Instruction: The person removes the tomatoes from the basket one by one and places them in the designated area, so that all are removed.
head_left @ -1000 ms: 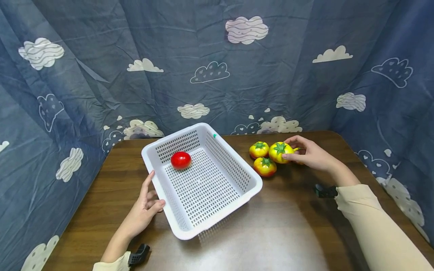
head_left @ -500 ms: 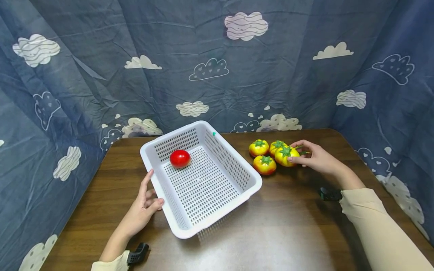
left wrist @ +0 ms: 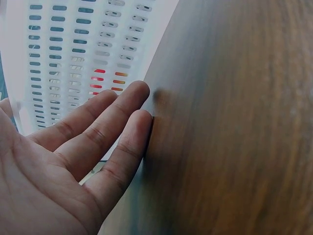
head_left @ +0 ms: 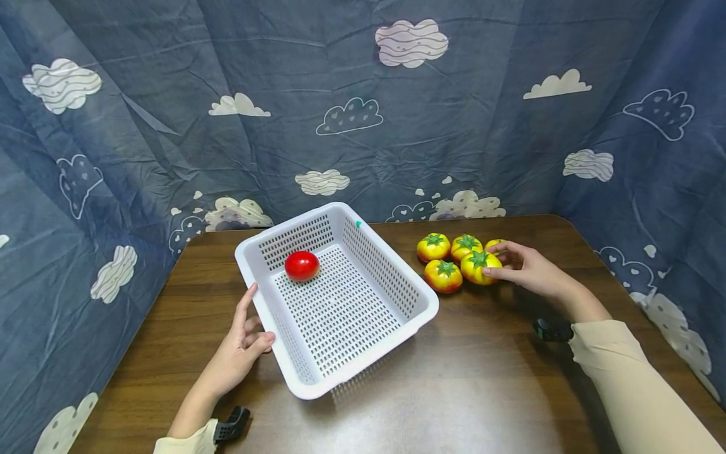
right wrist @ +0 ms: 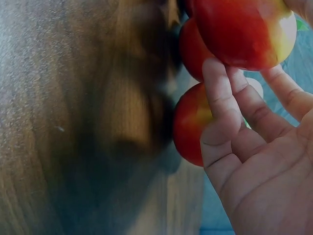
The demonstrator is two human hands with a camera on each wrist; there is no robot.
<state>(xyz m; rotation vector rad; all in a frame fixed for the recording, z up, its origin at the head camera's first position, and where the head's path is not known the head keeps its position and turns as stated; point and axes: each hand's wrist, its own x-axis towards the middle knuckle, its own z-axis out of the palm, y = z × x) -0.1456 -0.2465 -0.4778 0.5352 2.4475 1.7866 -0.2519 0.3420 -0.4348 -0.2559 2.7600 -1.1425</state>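
A white perforated plastic basket (head_left: 363, 362) stands on the table, and a glossy red toy tomato (head_left: 302, 266) lies inside near its far left corner. My left hand (head_left: 235, 353) rests against the basket's left side, thumb and index fingertips on the rim. In the left wrist view its other fingers (left wrist: 117, 147) extend loosely beside the slotted wall. At the right, my right hand (head_left: 530, 271) pinches a yellow-and-red toy tomato (head_left: 478, 268) with a green star-shaped top. Whether that tomato touches the table cannot be told.
More yellow-and-red tomatoes cluster left of and behind the held one: a far-left tomato (head_left: 433, 248), a front-left tomato (head_left: 443, 276), a middle tomato (head_left: 466, 247) and one partly hidden tomato (head_left: 495, 243). A cloud-patterned blue curtain (head_left: 351, 164) hangs behind the brown wooden table (head_left: 454, 378).
My right hand has shifted right and slightly nearer with the tomato, uncovering the middle tomato and part of another behind. The left hand and basket keep their places.
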